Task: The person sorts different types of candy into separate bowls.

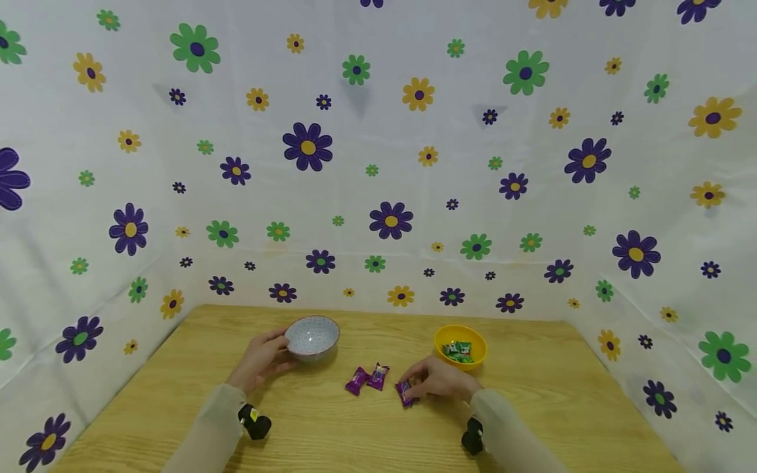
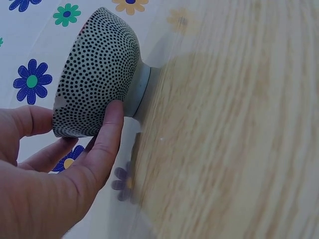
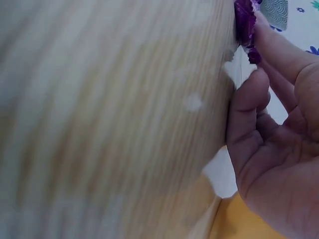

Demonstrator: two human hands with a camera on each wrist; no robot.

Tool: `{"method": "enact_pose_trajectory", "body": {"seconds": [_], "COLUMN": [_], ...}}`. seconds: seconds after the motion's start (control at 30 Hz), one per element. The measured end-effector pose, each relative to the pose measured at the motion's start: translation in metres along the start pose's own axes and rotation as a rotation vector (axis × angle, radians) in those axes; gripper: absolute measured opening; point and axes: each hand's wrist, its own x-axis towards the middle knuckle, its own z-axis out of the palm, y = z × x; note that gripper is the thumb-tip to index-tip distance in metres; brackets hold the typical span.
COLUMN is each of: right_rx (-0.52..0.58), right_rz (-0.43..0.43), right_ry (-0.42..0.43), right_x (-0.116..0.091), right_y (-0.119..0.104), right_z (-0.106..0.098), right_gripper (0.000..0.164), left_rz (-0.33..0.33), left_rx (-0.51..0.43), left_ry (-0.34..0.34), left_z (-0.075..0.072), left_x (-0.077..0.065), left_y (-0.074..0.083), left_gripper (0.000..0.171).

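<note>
My left hand [image 1: 263,360] holds the left side of a speckled bowl [image 1: 313,338], which stands upright on the table. In the left wrist view, the thumb presses the dotted outer wall of the bowl [image 2: 97,74] near its foot, and other fingers touch closer to the rim. My right hand [image 1: 434,379] has its thumb and fingers curled at a purple wrapped candy [image 1: 405,393] on the tabletop. The right wrist view catches this candy [image 3: 244,22] at the fingertips, partly cut off by the frame. Two more purple candies [image 1: 357,381] [image 1: 378,376] lie between the hands.
A yellow bowl [image 1: 484,353] with several green-wrapped candies [image 1: 458,351] stands just behind the right hand. The wooden table [image 1: 355,440] meets a flower-patterned white cloth [image 1: 367,184] at the back and sides.
</note>
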Motion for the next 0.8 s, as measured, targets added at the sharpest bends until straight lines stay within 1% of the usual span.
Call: {"method": "enact_pose_trajectory", "body": {"seconds": [0.13, 0.3, 0.53, 0.67, 0.8], "right_rx": [0.006, -0.018, -0.031, 0.015, 0.106], "right_rz": [0.011, 0.034, 0.021, 0.013, 0.022], "right_ry": [0.016, 0.026, 0.016, 0.026, 0.047], "right_x": [0.0006, 0.0000, 0.0027, 0.0018, -0.0014], "right_y": [0.0004, 0.0000, 0.0016, 0.0048, 0.0075], "right_z": [0.0007, -0.0008, -0.0005, -0.0005, -0.0011], "right_gripper": [0.017, 0.012, 0.010, 0.009, 0.013], "left_rz": [-0.006, -0.007, -0.008, -0.007, -0.015], "left_rx": [0.013, 0.017, 0.006, 0.013, 0.017], "left_ry": [0.001, -0.002, 0.003, 0.007, 0.002], "left_z": [-0.0007, 0.0000, -0.0032, -0.0035, -0.0007], "left_x": [-0.0010, -0.0019, -0.0034, -0.0021, 0.0004], "left_y": [0.0010, 0.0026, 0.0005, 0.0008, 0.0023], "left_gripper": [0.055, 0.055, 0.055, 0.054, 0.053]}}
